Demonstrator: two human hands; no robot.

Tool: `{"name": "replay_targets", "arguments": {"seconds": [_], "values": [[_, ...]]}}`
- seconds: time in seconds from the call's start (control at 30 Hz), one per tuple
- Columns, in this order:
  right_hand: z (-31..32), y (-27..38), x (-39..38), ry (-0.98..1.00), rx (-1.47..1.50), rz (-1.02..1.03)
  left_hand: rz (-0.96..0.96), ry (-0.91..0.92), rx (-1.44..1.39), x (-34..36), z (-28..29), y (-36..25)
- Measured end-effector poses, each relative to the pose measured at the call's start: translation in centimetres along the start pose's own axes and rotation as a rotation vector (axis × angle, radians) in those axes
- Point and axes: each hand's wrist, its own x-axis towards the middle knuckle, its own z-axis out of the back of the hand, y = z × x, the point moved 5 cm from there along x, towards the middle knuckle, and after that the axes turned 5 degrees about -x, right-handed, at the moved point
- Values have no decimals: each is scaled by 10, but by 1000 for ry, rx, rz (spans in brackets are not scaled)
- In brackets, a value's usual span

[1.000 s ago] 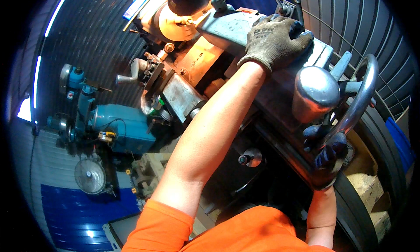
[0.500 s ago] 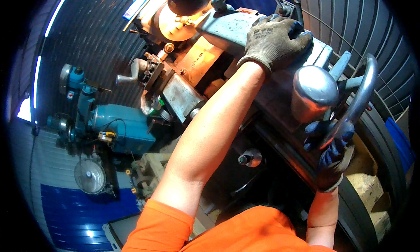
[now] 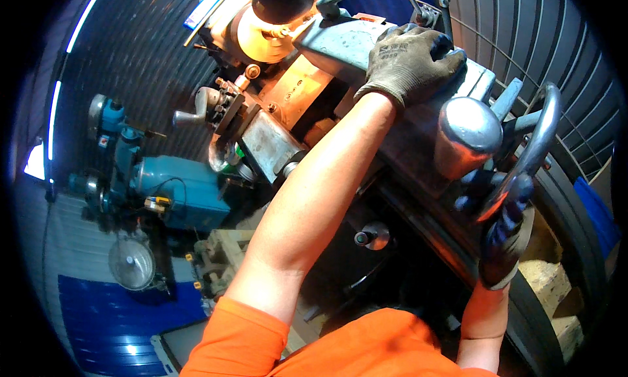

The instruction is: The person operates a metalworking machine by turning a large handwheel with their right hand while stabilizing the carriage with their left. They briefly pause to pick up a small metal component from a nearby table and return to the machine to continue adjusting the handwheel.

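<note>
My right hand point(image 3: 507, 236), in a dark-palmed glove, has its fingers curled round the lower part of the bright metal handwheel point(image 3: 548, 131), the rim passing between thumb and fingers. That wheel stands at the right end of the machine, just beside a rounded silver-topped cylinder point(image 3: 468, 128). My left hand point(image 3: 412, 66), gloved in grey, lies palm down on the pale blue-grey casting point(image 3: 337, 44); its fingers are bent toward the far edge, and I cannot tell whether they have hold of anything there. My bare left forearm point(image 3: 327, 194) slants up across the view from my orange sleeve point(image 3: 239, 341). Left of that arm are a metal crank handle point(image 3: 196, 112) and a lamplit round metal part point(image 3: 261, 43). Farther off to the left stand a blue machine point(image 3: 180, 187) and a round fan point(image 3: 133, 264).
</note>
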Motion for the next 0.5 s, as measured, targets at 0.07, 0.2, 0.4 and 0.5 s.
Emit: {"name": "replay_targets", "arguments": {"seconds": [0.07, 0.2, 0.4, 0.5], "values": [[11, -1, -4, -85, -202, 217, 12, -11, 22, 0, -1, -1], [40, -24, -21, -342, -378, 569, -45, -32, 19, 0, -4, -1], [47, -61, -20, -61, -1028, 481, -48, -52, 7, -4, -1, 1], [70, -112, -7, -3, -876, 248, -24, -37, -16, -2, -2, -3]]}}
